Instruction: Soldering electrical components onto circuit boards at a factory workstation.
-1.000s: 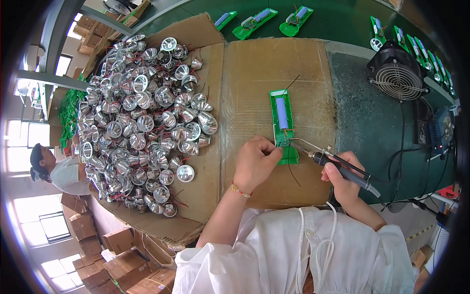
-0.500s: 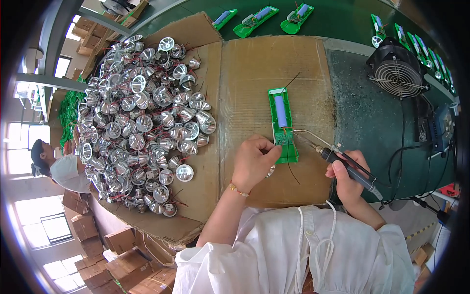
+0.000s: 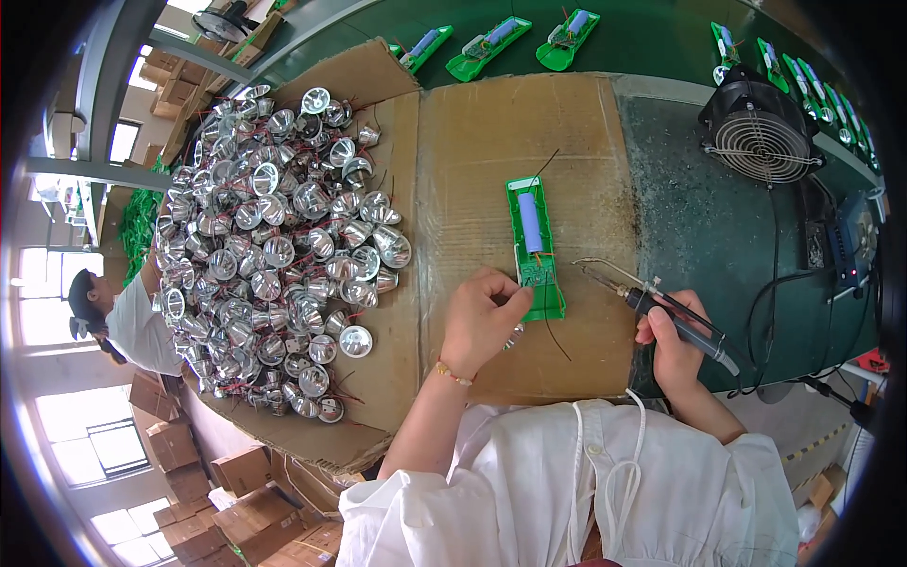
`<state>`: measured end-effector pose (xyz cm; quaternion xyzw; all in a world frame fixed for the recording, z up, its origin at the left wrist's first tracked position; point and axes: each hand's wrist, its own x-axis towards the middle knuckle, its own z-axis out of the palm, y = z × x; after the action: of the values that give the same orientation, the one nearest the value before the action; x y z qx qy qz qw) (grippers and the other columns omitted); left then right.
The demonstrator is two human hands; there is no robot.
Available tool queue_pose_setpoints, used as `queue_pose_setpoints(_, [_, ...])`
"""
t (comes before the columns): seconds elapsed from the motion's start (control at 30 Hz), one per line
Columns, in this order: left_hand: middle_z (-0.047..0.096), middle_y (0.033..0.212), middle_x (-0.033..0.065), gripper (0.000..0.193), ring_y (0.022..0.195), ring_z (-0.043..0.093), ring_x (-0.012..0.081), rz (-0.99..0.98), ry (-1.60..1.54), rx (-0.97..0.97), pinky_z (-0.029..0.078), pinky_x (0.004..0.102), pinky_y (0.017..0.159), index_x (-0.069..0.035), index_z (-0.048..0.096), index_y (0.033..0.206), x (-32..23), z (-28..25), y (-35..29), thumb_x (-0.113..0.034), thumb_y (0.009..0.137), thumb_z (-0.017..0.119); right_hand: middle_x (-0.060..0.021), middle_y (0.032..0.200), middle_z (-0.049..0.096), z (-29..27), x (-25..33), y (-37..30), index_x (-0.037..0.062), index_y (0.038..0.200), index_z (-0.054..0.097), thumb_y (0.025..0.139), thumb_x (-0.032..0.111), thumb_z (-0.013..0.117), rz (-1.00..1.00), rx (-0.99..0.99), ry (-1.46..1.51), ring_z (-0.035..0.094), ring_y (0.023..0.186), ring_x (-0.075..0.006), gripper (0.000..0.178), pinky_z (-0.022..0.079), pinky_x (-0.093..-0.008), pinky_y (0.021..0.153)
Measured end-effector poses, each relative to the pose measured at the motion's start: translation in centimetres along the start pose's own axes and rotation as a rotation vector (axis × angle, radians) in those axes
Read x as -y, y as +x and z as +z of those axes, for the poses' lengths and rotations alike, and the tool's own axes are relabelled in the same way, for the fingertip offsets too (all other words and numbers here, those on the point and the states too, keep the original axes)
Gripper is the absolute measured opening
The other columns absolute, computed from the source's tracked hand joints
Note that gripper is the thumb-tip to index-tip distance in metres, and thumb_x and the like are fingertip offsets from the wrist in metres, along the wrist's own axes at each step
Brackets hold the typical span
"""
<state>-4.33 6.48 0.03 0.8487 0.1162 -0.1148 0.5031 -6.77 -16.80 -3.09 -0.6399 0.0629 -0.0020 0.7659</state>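
A green plastic housing [image 3: 546, 308] lies lengthwise on the cardboard, holding a purple cylindrical battery [image 3: 530, 224] and a small green circuit board [image 3: 535, 273]. Dark wires stick out at its far and near ends. At the housing's left edge, beside the board, my left hand [image 3: 480, 319] is closed with thumb and forefinger together; what they pinch is hidden. A shiny silver piece [image 3: 513, 337] peeks out under that hand. My right hand [image 3: 676, 342] grips a soldering iron [image 3: 682, 333] with a thin metal tube along it. Its tip points left, just right of the housing and apart from it.
A big heap of silver reflector cups [image 3: 283, 246] with red wires fills the cardboard at left. Several similar green housings [image 3: 489, 47] lie along the far side. A black fan [image 3: 761, 132] stands far right, near a blue box [image 3: 855, 246] and cables. Another person [image 3: 132, 321] is beyond the heap.
The soldering iron's tip has drawn back to the right, away from the circuit board. My left hand remains at the housing. The whole view has shifted slightly.
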Motion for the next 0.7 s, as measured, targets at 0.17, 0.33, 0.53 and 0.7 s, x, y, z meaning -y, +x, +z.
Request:
queue_pose_setpoints(0.17, [0.063,0.068,0.0059,0.020,0.059,0.058,0.0092,0.022,-0.186,-0.113,0.046,0.0218,0.052,0.004,0.061,0.083,-0.4,-0.2,-0.8,-0.015,0.078,0.064,-0.0077,0.063,0.054,-1.6,0.3,0.8,0.0010,0.086,0.048,0.081,0.010,0.055,-0.006,-0.073,0.003,0.050,0.048,-0.0105,0.013,0.041,-0.0207,0.044])
queue_pose_setpoints(0.33, [0.058,0.055,0.0110,0.017,0.046,0.056,0.0219,0.073,0.454,-0.002,0.044,0.0311,0.047,-0.003,0.064,0.067,-1.3,0.0,-0.3,-0.020,0.072,0.063,-0.0078,0.063,0.054,-3.0,0.4,1.8,0.0009,0.086,0.048,0.080,0.008,0.054,-0.018,-0.120,0.009,0.050,0.048,-0.0105,0.011,0.041,-0.0205,0.045])
queue_pose_setpoints(0.53, [0.059,0.061,0.0143,0.014,0.056,0.058,0.0319,0.467,0.753,0.039,0.048,0.0391,0.055,-0.010,0.065,0.065,-8.7,3.6,12.6,-0.021,0.067,0.058,-0.0104,0.065,0.056,-3.4,0.2,1.9,-0.0009,0.085,0.046,0.079,0.005,0.056,0.006,-0.075,-0.090,0.054,0.054,-0.0119,0.013,0.045,-0.0232,0.049])
queue_pose_setpoints(0.7, [0.064,0.078,0.0115,0.029,0.074,0.061,0.0287,0.411,0.581,-0.306,0.049,0.0381,0.067,-0.009,0.067,0.078,-15.1,7.0,25.8,-0.036,0.067,0.065,-0.0044,0.068,0.060,-3.7,-0.3,1.8,0.0024,0.086,0.051,0.076,0.008,0.065,0.026,-0.032,-0.151,0.057,0.060,-0.0084,0.018,0.045,-0.0229,0.053])
